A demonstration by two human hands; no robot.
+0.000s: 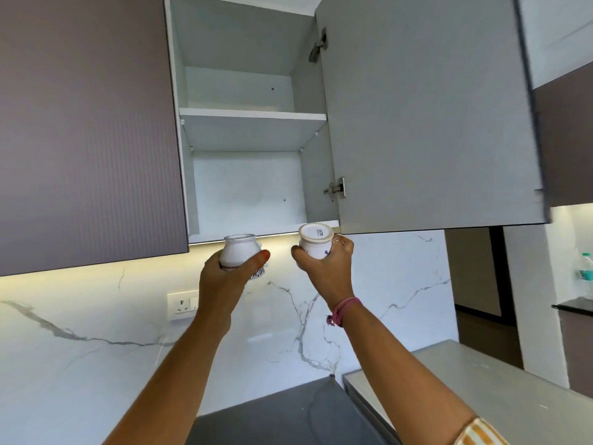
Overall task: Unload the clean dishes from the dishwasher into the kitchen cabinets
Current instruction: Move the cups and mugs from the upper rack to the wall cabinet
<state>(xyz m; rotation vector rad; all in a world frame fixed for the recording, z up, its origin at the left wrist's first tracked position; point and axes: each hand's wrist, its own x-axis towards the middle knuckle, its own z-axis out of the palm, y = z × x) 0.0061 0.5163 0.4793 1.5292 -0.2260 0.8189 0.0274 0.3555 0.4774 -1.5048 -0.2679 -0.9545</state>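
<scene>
Upper shelf (253,116): white board spanning the open cabinet (244,175).
Cabinet floor (266,232): white front edge visible; its top surface is hidden from below.

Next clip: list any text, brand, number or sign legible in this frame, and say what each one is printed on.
"SOSTA" or similar, not sharp enough to be sure: stamped on the base of the white cup held in the right hand.
A smaller line under that stamp: too small to read.
Label on the plastic bottle at the far right: blurred, unreadable.
White cup in the left hand: no text visible.
Wall socket: no readable marking.
</scene>
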